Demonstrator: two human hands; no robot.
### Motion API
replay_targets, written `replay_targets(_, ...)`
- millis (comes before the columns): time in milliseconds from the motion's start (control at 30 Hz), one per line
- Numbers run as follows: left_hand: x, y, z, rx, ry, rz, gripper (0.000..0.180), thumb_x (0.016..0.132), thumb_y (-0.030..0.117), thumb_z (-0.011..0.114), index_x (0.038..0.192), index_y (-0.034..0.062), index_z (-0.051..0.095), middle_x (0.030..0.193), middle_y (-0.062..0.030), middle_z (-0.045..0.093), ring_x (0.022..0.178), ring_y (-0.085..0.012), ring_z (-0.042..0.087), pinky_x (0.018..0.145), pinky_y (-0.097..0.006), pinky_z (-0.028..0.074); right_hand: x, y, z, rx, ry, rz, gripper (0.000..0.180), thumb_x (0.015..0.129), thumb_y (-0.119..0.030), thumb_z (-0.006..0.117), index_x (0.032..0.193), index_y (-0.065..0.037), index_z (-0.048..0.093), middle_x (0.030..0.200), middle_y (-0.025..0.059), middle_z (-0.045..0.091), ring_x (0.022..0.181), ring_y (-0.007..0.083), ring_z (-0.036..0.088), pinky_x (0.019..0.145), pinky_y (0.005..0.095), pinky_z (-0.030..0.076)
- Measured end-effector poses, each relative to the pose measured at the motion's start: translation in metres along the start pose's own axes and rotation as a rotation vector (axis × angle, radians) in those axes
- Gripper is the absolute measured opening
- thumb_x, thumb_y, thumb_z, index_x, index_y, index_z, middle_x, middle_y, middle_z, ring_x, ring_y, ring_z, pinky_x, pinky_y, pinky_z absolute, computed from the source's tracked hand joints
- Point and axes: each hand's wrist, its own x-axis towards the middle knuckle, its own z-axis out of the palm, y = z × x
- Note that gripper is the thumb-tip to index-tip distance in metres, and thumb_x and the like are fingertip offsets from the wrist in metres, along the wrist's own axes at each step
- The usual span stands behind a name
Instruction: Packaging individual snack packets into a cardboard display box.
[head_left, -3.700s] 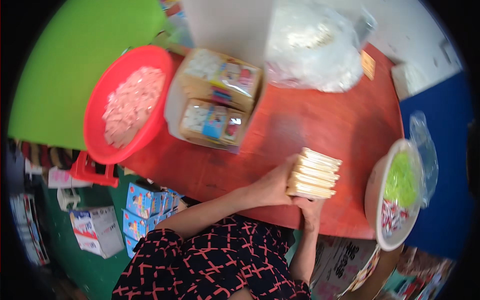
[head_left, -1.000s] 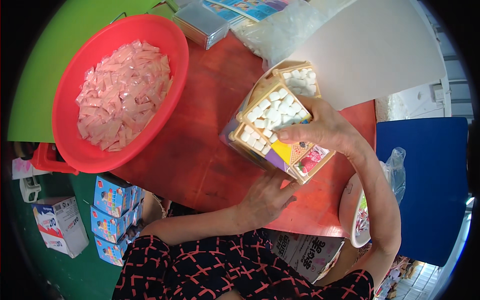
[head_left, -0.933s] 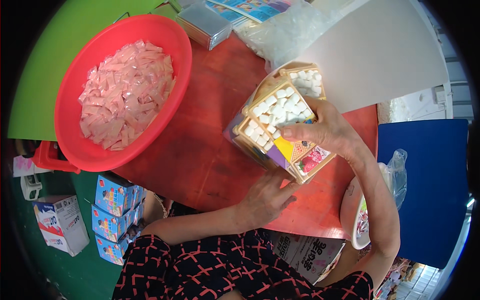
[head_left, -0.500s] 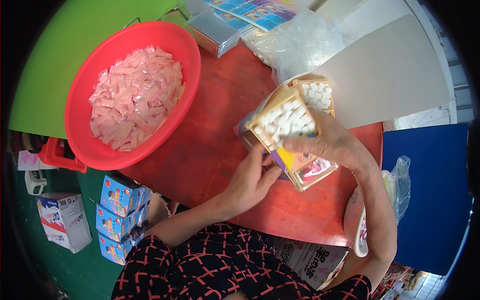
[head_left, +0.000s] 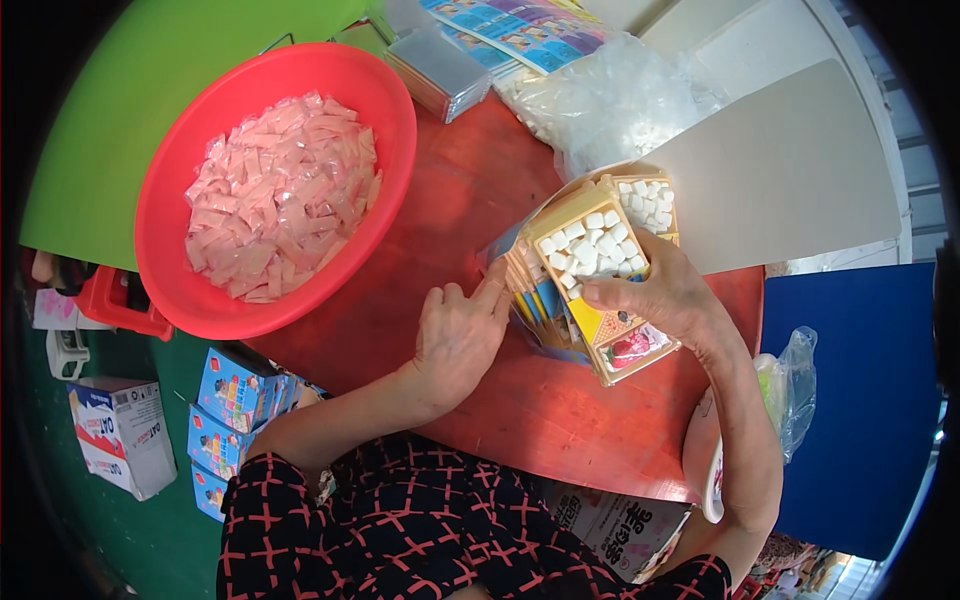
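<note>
My right hand point(head_left: 662, 298) grips a gold plastic tray point(head_left: 562, 220), its thumb across the front. White marshmallow-like pieces point(head_left: 598, 242) fill the tray's upper compartment. A yellow printed section lies below them, then a small pink packet point(head_left: 632, 347) at the near end. The tray leans at an open carton point(head_left: 507, 242), beside several similar trays standing on edge. Another tray of white pieces point(head_left: 648, 200) shows behind it. My left hand point(head_left: 462, 332) is at the carton's left side, its index finger stretched to the edge and its other fingers loosely bent, holding nothing.
A large red basin point(head_left: 398, 170) of pink wrapped pieces stands left on the red table point(head_left: 400, 340). Behind lie stacked clear cases point(head_left: 437, 75), printed sheets point(head_left: 520, 28) and a plastic bag point(head_left: 610, 95) of white pieces. Blue boxes point(head_left: 225, 390) stand lower left; a bowl point(head_left: 703, 450) sits right.
My left hand has let go of the tray and drawn back to the carton's left edge. The tray in my right hand has settled lower, against the other trays.
</note>
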Motion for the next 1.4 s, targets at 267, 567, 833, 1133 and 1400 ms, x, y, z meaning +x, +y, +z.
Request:
replay_targets(267, 0.009, 0.006, -0.034, -0.602, -0.266, -0.076, 0.051, 0.074, 0.028, 0.069, 0.113, 0.0026, 0.049, 0.112, -0.0150, 0.055, 0.074, -0.0288, 0.061, 0.067, -0.041, 0.048, 0.008, -0.006, -0.003, -0.104, 0.024, 0.091, 0.063, 0.068, -0.031, 0.078, 0.116, 0.001, 0.054, 0.100, 0.0121, 0.064, 0.091, 0.0175, 0.061, 0.083, 0.0304, 0.048)
replay_targets(567, -0.004, 0.053, -0.013, -1.195, -0.041, 0.088, 0.052, 0.073, 0.020, 0.070, 0.114, 0.0006, 0.044, 0.106, -0.0192, 0.051, 0.098, -0.0368, 0.051, 0.082, -0.043, 0.044, 0.017, 0.005, -0.003, -0.226, 0.109, 0.060, 0.057, 0.067, -0.029, 0.080, 0.110, 0.001, 0.059, 0.097, 0.0108, 0.066, 0.088, 0.0159, 0.062, 0.080, 0.0291, 0.049)
replay_targets(833, -0.013, 0.062, -0.011, -1.208, 0.026, 0.053, 0.047, 0.072, 0.012, 0.071, 0.109, -0.0010, 0.046, 0.101, -0.0185, 0.052, 0.089, -0.0361, 0.053, 0.076, -0.042, 0.045, 0.016, 0.007, 0.000, -0.246, 0.142, 0.002, 0.058, 0.066, -0.031, 0.080, 0.109, 0.002, 0.059, 0.097, 0.0108, 0.066, 0.090, 0.0162, 0.062, 0.081, 0.0282, 0.048)
replay_targets(1133, -0.010, 0.053, -0.015, -0.962, 0.097, 0.168, 0.038, 0.074, 0.011, 0.067, 0.107, 0.0005, 0.051, 0.095, -0.0156, 0.058, 0.080, -0.0295, 0.058, 0.069, -0.036, 0.047, 0.015, 0.011, -0.010, -0.344, -0.009, -0.094, 0.078, 0.071, -0.045, 0.075, 0.125, 0.002, 0.045, 0.099, 0.0155, 0.064, 0.094, 0.0233, 0.061, 0.082, 0.0336, 0.046)
replay_targets(1400, 0.063, 0.000, -0.050, -0.423, 0.419, 0.504, 0.064, 0.057, 0.024, 0.077, 0.114, 0.0033, 0.054, 0.121, -0.0127, 0.054, 0.109, -0.0269, 0.053, 0.086, -0.042, 0.045, 0.019, 0.046, 0.003, 0.811, -0.033, 0.017, 0.061, 0.080, -0.055, 0.059, 0.104, 0.001, 0.059, 0.084, 0.0178, 0.063, 0.084, 0.0316, 0.062, 0.069, 0.0381, 0.050)
